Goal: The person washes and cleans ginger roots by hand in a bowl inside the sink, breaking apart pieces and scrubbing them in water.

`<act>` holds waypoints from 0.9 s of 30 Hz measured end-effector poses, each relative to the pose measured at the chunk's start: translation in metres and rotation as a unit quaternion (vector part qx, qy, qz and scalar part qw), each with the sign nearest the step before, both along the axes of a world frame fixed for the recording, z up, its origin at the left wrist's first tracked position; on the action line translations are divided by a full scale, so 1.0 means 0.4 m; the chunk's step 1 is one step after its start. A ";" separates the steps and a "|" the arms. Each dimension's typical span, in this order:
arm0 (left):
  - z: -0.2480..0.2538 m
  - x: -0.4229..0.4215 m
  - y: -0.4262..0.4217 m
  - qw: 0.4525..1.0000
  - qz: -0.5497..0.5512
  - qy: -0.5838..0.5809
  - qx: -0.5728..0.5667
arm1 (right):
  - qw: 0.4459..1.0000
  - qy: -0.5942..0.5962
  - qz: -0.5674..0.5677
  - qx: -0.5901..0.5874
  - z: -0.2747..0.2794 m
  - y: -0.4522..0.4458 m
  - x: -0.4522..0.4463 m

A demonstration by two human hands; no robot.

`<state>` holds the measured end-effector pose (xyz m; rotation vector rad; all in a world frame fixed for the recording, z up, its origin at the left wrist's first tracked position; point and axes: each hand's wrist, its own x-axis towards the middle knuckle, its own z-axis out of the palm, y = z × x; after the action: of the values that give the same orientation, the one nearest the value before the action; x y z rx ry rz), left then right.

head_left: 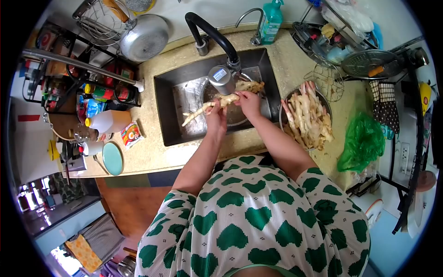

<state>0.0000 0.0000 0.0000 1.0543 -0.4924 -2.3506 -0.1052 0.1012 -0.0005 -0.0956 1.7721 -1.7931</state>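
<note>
Over the dark sink (177,134), a pale chicken foot (198,113) is held between both hands. My left hand (216,119) grips it near its middle, fingers closed round it. My right hand (248,104) pinches its other end below the faucet filter (221,79). Beneath them a metal bowl (240,123) rests in the sink, with more chicken feet (251,86) at its back right. To the right of the sink, a bowl (282,113) on the counter is heaped with chicken feet (308,115).
A black faucet (212,32) arches over the sink. A green plastic bag (363,142) and a wire rack (328,82) lie right. On the left stand a jug (110,122), a packet (132,134) and a turquoise oval dish (112,158). A soap bottle (271,23) stands behind.
</note>
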 end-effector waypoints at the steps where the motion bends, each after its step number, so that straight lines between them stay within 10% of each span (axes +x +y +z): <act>1: 0.000 0.001 -0.005 1.000 -0.006 0.002 0.003 | 0.997 -0.064 -0.026 -0.035 0.006 -0.006 0.007; 15: -0.034 0.002 -0.018 0.986 -0.114 0.097 0.067 | 0.991 0.018 0.123 -0.043 0.113 0.036 0.037; 21: 0.006 -0.043 -0.015 0.982 -0.177 0.063 -0.006 | 0.926 0.301 0.219 0.067 0.162 0.061 0.052; 27: 0.056 -0.069 0.015 0.982 -0.174 0.051 -0.051 | 0.968 0.213 0.130 0.005 0.112 0.068 0.042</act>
<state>-0.0274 0.0058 0.0223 0.8499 -0.8041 -2.6326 -0.0883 0.1284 0.0444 -0.7236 1.9465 -1.6561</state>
